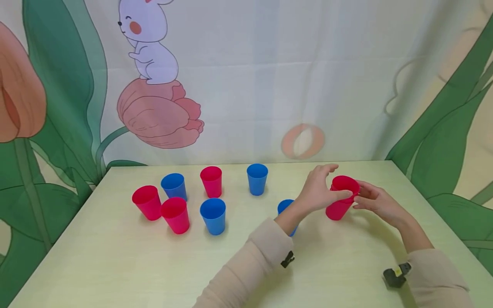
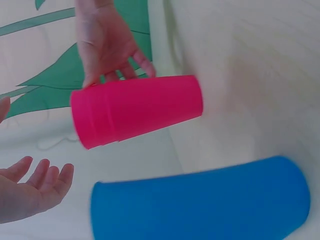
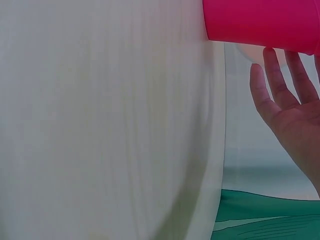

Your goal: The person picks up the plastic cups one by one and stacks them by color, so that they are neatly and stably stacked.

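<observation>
A stack of nested red cups (image 1: pixel 339 208) stands upright on the right part of the table. My left hand (image 1: pixel 320 190) is at the stack's left, its thumb by the rim in the head view. In the left wrist view that hand (image 2: pixel 37 192) is apart from the red stack (image 2: pixel 145 107), its fingers loosely bent around nothing. From the other side, my right hand (image 1: pixel 381 205) touches the stack near the rim with extended, spread fingers. The right wrist view shows the right hand's fingertips (image 3: pixel 270 54) against the red wall (image 3: pixel 260 22); its thumb is out of sight there.
Behind my left wrist, a blue cup (image 1: pixel 285 205) is partly hidden. Further left stand three red cups, one at the back (image 1: pixel 212 182), and several blue cups, one at the front (image 1: pixel 213 216). A printed curtain (image 1: pixel 231 85) hangs behind the table (image 1: pixel 115 265).
</observation>
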A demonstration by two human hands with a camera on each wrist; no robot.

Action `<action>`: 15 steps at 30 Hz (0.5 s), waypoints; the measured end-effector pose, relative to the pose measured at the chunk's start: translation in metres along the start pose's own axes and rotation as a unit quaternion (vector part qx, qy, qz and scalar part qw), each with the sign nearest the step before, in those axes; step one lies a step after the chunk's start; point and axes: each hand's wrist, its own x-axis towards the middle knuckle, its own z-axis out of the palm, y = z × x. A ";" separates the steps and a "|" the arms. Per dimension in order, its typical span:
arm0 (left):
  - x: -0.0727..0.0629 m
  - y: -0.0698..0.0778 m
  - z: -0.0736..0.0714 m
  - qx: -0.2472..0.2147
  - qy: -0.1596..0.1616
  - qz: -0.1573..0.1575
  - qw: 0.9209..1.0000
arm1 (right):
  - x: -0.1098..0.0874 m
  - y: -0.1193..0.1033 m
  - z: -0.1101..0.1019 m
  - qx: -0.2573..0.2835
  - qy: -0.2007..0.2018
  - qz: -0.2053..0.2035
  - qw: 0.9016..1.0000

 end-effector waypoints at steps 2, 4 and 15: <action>-0.002 0.002 -0.004 -0.005 -0.003 0.011 1.000 | -0.001 0.000 -0.001 -0.004 0.001 0.001 1.000; -0.004 0.004 -0.008 -0.009 -0.008 0.023 1.000 | -0.001 0.001 -0.001 -0.006 0.001 0.002 1.000; -0.022 0.011 -0.033 -0.014 -0.034 0.082 0.996 | 0.000 0.000 0.000 0.003 0.004 -0.004 1.000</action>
